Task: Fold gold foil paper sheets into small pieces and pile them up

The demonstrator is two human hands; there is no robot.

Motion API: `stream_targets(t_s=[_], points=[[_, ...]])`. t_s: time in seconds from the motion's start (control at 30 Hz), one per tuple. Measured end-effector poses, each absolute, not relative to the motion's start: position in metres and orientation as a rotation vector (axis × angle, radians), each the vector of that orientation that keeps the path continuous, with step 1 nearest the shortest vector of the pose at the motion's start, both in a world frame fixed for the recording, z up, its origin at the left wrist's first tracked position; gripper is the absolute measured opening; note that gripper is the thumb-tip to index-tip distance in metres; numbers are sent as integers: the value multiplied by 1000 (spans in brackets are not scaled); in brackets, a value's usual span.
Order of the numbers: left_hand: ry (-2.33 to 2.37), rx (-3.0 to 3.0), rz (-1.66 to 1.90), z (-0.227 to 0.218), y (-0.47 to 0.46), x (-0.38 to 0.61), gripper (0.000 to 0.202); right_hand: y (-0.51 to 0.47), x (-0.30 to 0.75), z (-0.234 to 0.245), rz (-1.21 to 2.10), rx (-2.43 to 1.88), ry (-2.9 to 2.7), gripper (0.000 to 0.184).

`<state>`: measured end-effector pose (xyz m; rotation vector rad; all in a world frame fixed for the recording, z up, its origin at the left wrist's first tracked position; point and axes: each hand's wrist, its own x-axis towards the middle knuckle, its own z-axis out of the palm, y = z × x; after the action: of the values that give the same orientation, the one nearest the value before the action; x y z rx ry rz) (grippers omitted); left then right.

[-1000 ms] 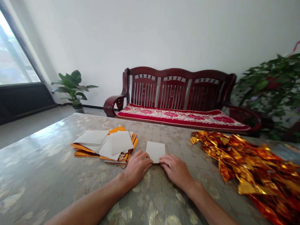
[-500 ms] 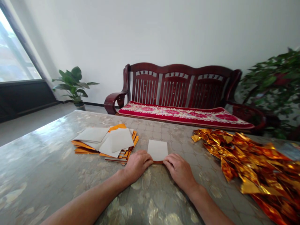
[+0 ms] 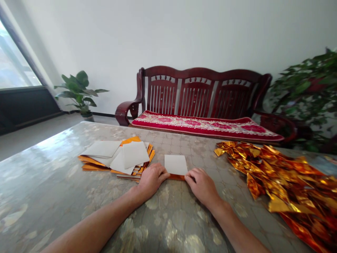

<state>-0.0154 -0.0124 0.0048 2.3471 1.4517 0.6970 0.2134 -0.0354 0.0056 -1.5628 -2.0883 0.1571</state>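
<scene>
On the table, centre: one white sheet (image 3: 175, 164) lies flat on the patterned tabletop (image 3: 89, 211), directly ahead of the person, with a narrow coppery strip (image 3: 177, 177) turned up along its near edge.
Left hand: the left hand (image 3: 154, 178) pinches the near left corner of the sheet between thumb and fingers, at one end of the strip; wrist low over the table.
Right hand: the right hand (image 3: 202, 183) pinches the opposite end of the strip, at the near right corner, fingers curled.
Paper stack: a loose, fanned paper stack (image 3: 116, 160), white faces up and orange layers at the edges, sits just beyond and left of the left hand.
Foil pile: a heap of shiny gold-orange folded pieces (image 3: 284, 181) covers the table's right side, apart from the right hand.
Bench: a dark red wooden bench (image 3: 196, 93) stands behind the table, its seat under a red floral cover (image 3: 195, 123).
Plants: one potted plant (image 3: 79, 92) at left, leafy foliage (image 3: 310, 88) at right.
</scene>
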Motion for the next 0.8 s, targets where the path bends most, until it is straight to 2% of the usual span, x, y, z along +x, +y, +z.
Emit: stream_targets(t_s=[0.17,0.8], points=[[1437,2354,703,6,-13,-16,17,-34,215,5,150,-1564,-2114,20],[1587,2314,699,8,-15,-11,22,-30,214,4,36,-1668,-2092,21]])
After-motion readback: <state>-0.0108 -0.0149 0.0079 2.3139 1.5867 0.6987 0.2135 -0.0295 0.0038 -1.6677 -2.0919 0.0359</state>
